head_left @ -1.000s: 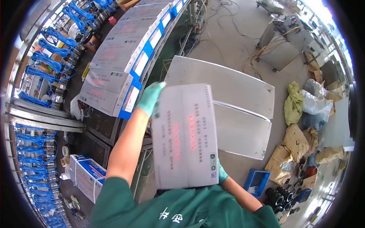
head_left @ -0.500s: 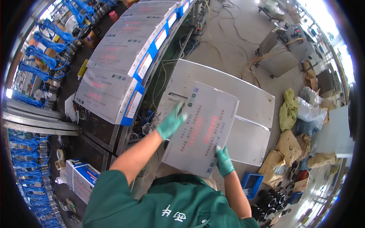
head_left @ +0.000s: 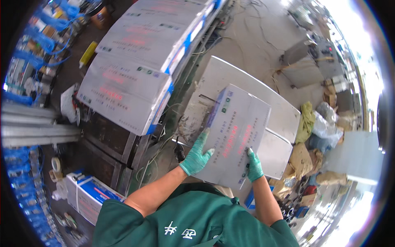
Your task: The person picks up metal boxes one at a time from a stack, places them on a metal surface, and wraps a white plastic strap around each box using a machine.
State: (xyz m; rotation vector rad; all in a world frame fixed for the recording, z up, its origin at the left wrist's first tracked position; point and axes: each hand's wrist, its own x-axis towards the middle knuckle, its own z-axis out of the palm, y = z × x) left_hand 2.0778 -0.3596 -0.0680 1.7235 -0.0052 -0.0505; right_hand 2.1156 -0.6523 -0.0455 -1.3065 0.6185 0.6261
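A grey cardboard box printed with red and dark marks lies tilted over a metal-topped table in front of me. My left hand, in a green glove, holds its left edge, thumb over the top and fingers along the side. On the near right edge, my right hand, gloved the same way, grips with its thumb on the top face. The fingertips under the right side are hidden by the box.
Similar grey boxes stand in a row on a conveyor to the left. A strapped white and blue box sits lower left. Bags and brown wrapping are piled at right. Metal bars jut in at far left; cables cross the floor.
My left hand has come down from above the box's left part onto its left edge. The view has shifted, and the box now shows its far-left side.
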